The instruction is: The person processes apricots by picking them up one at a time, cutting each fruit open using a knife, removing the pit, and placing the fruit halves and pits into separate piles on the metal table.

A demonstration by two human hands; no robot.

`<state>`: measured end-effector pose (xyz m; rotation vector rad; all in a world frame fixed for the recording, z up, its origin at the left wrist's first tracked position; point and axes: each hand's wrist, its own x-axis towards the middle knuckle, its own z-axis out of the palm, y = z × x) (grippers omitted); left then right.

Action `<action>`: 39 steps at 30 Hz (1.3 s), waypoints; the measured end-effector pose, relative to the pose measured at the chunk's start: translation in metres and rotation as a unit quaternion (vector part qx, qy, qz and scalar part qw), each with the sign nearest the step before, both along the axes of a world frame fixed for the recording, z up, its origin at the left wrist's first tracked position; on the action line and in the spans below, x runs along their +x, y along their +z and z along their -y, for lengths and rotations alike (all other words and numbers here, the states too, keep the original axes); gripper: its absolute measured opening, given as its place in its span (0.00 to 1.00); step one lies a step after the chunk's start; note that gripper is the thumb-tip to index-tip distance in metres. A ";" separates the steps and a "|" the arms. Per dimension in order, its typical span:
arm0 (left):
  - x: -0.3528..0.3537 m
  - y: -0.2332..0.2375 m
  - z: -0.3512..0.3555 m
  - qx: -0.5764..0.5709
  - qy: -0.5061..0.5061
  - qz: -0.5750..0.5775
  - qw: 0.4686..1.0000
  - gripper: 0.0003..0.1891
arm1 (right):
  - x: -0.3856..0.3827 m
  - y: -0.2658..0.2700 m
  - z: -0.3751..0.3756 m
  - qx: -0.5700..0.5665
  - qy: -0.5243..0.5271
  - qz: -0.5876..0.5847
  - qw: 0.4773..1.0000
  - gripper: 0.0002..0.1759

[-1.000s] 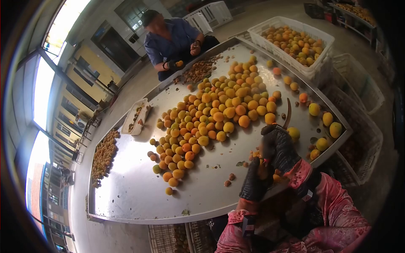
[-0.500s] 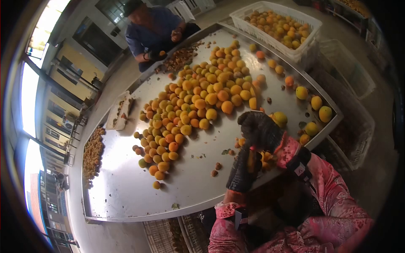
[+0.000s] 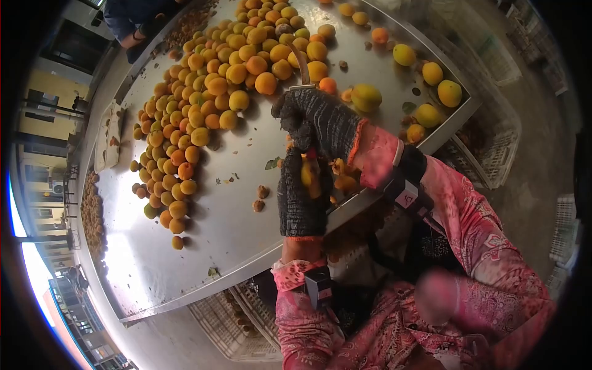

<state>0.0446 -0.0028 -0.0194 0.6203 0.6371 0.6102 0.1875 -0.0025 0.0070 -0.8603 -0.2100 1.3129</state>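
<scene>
Wears pink patterned sleeves [image 3: 487, 246], with dark boxes [image 3: 319, 287] strapped at both wrists, and dark knit gloves with orange cuffs. Holds a yellow fruit [image 3: 307, 172] in the closed left hand [image 3: 302, 197], over the near part of the metal table [image 3: 203, 246], just below the right fist. Grips a knife [image 3: 300, 61] in the right hand [image 3: 327, 126], fingers wrapped around the handle, curved blade pointing away toward the fruit heap. Brings both hands close together; cannot tell whether handle and fruit touch.

Below the near edge, shows pale crates [image 3: 234, 327]. Just beside the left hand, on the right, has orange pieces [image 3: 345, 184]; to its left, a leaf [image 3: 271, 163] and small brown lumps [image 3: 259, 197]. Beyond the right hand, shows larger yellow fruits [image 3: 367, 97] near the right corner, and the fruit heap [image 3: 209, 92] across the middle. Along the left side, has a brown pile [image 3: 92, 216] and a pale tray [image 3: 111, 139]. At the far edge, shows another person's blue sleeve [image 3: 123, 18] beside brown scraps [image 3: 188, 28].
</scene>
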 end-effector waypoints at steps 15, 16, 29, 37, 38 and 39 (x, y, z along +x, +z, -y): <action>-0.004 -0.032 -0.012 0.548 0.115 -0.322 0.763 0.15 | -0.045 0.002 0.018 0.131 -0.285 0.481 0.819 0.05; -0.005 -0.042 -0.015 0.393 0.117 -0.205 0.889 0.17 | -0.049 0.005 0.021 0.132 -0.285 0.482 0.818 0.05; -0.001 -0.016 -0.006 0.115 -0.011 -0.072 0.991 0.24 | -0.015 0.021 0.033 0.194 -0.227 0.260 0.918 0.07; 0.004 -0.021 -0.007 0.380 -0.064 -0.185 0.904 0.24 | -0.019 0.036 0.034 0.100 -0.195 -0.022 0.976 0.08; 0.008 -0.004 -0.003 0.381 -0.063 -0.184 0.904 0.24 | -0.019 0.035 0.033 0.102 -0.194 -0.021 0.975 0.08; 0.013 0.027 0.005 0.128 -0.050 -0.104 0.985 0.24 | -0.017 0.034 0.033 0.114 -0.202 0.018 0.973 0.08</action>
